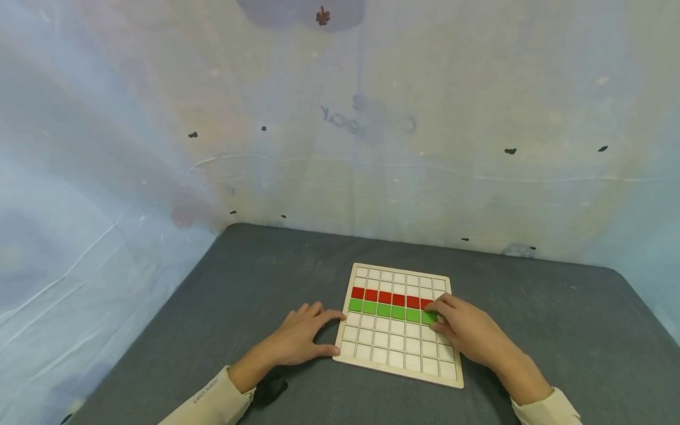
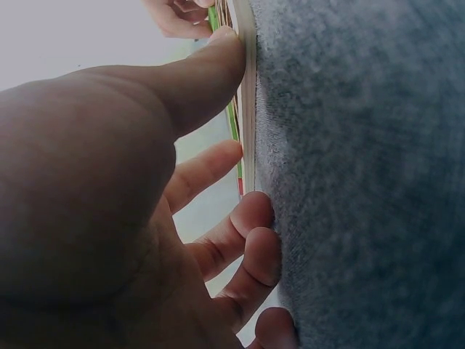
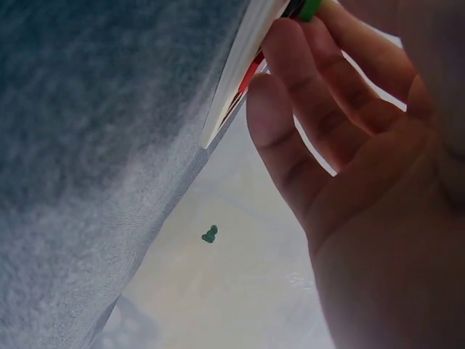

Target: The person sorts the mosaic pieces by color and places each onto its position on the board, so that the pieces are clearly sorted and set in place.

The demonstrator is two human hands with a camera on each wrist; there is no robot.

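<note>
A pale wooden grid board (image 1: 398,372) lies on the dark table. Across it run a row of red tiles (image 1: 385,297) and, just below, a row of green tiles (image 1: 383,310). My left hand (image 1: 300,337) rests at the board's left side, thumb and index finger spread and touching its edge; the other fingers lie on the table in the left wrist view. Over the right end of the rows, my right hand (image 1: 473,330) pinches a green tile (image 3: 310,9) between thumb and fingertips. That hand hides the cells at the right end.
The grey table (image 1: 255,283) has a cloth-like surface. Behind it and to the left hangs a pale curtain (image 1: 361,177) with small dark marks. A dark object (image 1: 270,391) lies under the left wrist.
</note>
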